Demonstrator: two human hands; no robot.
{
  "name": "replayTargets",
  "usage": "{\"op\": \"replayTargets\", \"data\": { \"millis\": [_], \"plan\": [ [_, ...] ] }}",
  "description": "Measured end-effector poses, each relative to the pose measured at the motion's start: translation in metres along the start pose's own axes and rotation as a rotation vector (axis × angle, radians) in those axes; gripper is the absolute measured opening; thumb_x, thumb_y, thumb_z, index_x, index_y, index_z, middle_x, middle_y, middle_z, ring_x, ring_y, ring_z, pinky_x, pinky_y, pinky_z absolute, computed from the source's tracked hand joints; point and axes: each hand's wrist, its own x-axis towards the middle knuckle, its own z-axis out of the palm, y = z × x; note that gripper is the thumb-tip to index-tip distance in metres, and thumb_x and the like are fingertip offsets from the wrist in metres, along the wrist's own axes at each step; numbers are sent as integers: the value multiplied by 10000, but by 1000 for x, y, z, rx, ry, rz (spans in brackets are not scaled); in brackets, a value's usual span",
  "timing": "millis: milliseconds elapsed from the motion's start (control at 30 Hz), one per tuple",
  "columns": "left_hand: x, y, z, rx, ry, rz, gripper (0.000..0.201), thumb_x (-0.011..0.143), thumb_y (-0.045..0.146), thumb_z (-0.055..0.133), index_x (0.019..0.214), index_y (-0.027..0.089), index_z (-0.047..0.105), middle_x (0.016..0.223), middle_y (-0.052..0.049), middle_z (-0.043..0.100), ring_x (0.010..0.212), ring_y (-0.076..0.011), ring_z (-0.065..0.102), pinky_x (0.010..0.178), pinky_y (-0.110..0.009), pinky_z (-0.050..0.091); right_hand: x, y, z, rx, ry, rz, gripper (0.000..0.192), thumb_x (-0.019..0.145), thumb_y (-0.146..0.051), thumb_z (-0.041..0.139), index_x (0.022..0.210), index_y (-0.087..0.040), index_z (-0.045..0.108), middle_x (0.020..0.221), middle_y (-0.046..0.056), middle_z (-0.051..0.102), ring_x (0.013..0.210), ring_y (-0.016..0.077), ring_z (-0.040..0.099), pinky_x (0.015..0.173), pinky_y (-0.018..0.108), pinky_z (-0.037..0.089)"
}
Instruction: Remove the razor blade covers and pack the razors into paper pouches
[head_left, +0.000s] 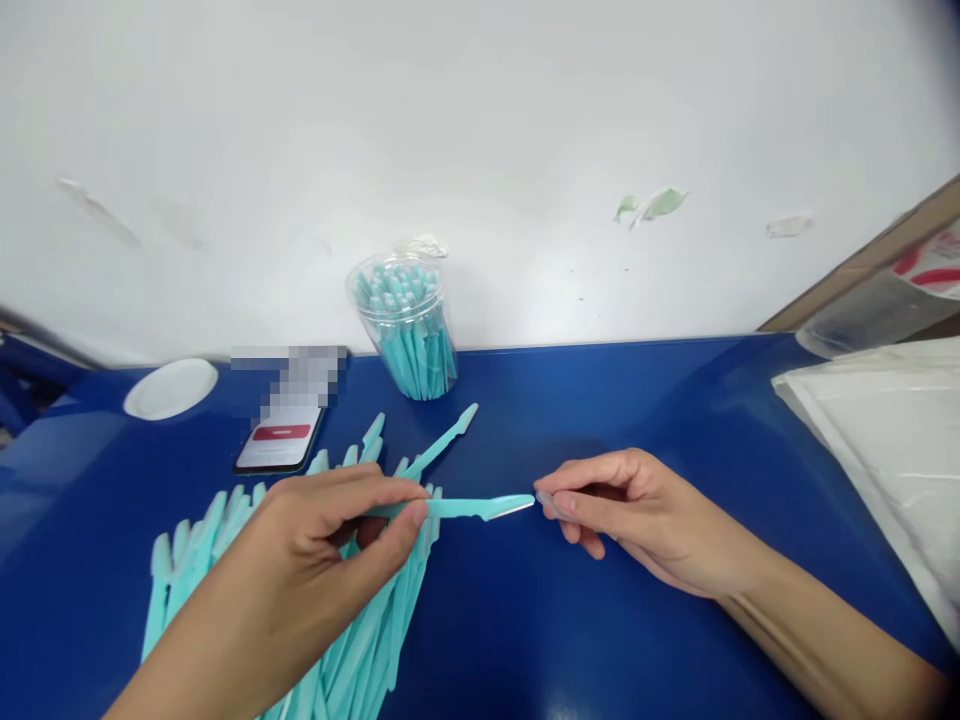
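Between thumb and fingers, my left hand (330, 535) pinches a turquoise eyebrow razor (457, 508), held level with its bare blade pointing right. My right hand (637, 510) is closed in a pinch on a small clear blade cap (553, 506), very close to the razor's tip; I cannot tell whether the two touch. Under and around my left hand lies a pile of similar turquoise razors (375, 620), partly hidden by the hand and forearm. One razor (448, 437) sticks out of the pile toward the upper right.
A clear plastic tub (447, 350) filled with upright turquoise razors stands by the wall. Left of it are a smartphone (281, 445) and a white round lid (171, 389) on the blue table (600, 640). White plastic packaging (885, 430) lies at the right edge.
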Motion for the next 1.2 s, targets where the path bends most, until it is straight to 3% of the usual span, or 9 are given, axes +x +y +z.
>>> {"op": "replayTargets", "data": {
  "millis": [100,200,333,533,667,800,1000,1200],
  "plan": [
    [-1,-4,0,45,36,87,187,1002,396,677,1123,376,818,838,13,715,716,-154,657,520,-215,472,0,-2,-2,26,-30,34,221,849,-375,893,988,-204,878,748,39,737,588,83,573,481,199,424],
    [-1,-8,1,64,5,186,328,1025,317,659,1308,461,742,920,21,690,764,-135,650,577,-211,486,0,-7,-1,74,-10,33,204,818,-364,918,937,-203,878,800,42,751,597,69,565,465,176,407],
    [0,-11,5,75,-3,263,445,1040,244,633,1407,491,669,975,23,669,759,-118,623,619,-221,490,1,-11,0,88,-2,36,204,810,-366,920,897,-187,875,691,16,701,570,68,542,458,176,408],
    [2,-7,13,56,-5,281,434,1042,201,619,1391,450,684,1008,22,667,789,-103,631,643,-210,503,1,-7,-2,61,-37,41,209,833,-350,903,946,-178,868,773,39,757,590,72,582,470,181,420],
    [1,6,26,37,-18,275,355,1038,204,623,1319,387,736,978,18,673,707,-84,621,573,-191,477,0,-2,-3,63,-22,46,236,820,-339,916,990,-189,850,675,5,720,579,84,601,477,187,429],
    [-4,15,33,149,0,347,283,1037,193,610,1256,303,750,1003,-1,677,709,-76,640,635,-178,514,1,-3,-2,52,-7,26,309,783,-361,941,1013,-184,835,668,2,721,562,94,606,475,205,443],
    [-9,17,33,248,44,393,266,1050,200,576,1247,274,739,1037,-25,693,736,-87,670,661,-179,529,1,-6,5,41,3,9,283,768,-359,946,966,-189,837,654,-2,720,550,94,599,489,217,469],
    [-21,21,21,328,34,389,243,1030,265,631,1249,302,731,963,0,750,822,-153,721,750,-263,562,-5,-9,12,-160,96,-71,389,808,-416,903,1130,-217,816,846,34,786,647,131,649,556,261,527]
  ]
}}
